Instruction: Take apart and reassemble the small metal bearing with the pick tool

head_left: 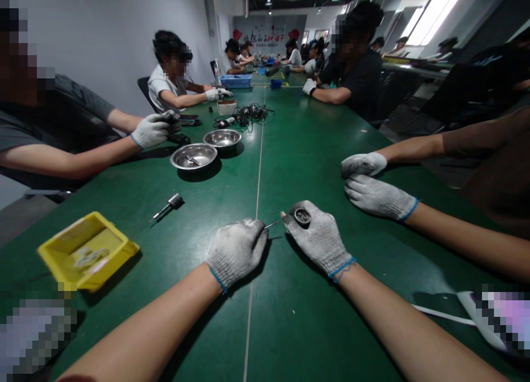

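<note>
My left hand [238, 249], in a white knit glove, is closed around a tool with a thin metal shaft [272, 224]. Only the slim shaft shows past the fingers, pointing right; the rest is hidden in the fist. Facing it, my gloved right hand [321, 238] grips a small dark round part [302, 217], its open end turned up with some inner detail visible. A narrow gap separates the shaft's tip from my right fingers. Left of my hands, a dark cylinder with a thin metal shaft [168, 206] lies on the green table [285, 327].
A yellow bin [97, 219] holding small pale pieces sits at left. Two steel bowls [193, 157] stand beyond, before tangled black cables [252, 114]. Close on my right rest a co-worker's gloved hands [379, 197]. Another person's gloved hand [151, 131] works at left. Blurred-out devices occupy both near corners.
</note>
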A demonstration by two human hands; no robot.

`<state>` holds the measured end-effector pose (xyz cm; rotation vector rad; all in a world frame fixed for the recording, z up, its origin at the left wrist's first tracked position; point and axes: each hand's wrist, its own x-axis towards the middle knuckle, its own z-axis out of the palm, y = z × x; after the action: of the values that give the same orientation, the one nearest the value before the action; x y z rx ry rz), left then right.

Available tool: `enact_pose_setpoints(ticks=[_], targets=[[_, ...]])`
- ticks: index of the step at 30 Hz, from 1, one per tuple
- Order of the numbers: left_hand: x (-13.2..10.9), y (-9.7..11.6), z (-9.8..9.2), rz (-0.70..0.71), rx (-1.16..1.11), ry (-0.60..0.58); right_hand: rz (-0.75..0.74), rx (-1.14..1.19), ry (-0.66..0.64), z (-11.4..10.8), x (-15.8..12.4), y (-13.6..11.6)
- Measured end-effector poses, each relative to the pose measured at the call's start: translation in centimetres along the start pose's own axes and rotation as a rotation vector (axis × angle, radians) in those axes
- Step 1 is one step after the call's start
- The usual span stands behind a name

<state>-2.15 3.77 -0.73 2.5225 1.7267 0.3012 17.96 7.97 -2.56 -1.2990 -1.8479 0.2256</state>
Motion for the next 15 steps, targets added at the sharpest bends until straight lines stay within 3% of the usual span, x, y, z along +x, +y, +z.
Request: enact_pose_setpoints(ticks=[15], targets=[[-0.1,-0.9,1.2,0.113,-0.145,0.215,-0.088,0.030,0.034,0.2,-0.2,0.2]])
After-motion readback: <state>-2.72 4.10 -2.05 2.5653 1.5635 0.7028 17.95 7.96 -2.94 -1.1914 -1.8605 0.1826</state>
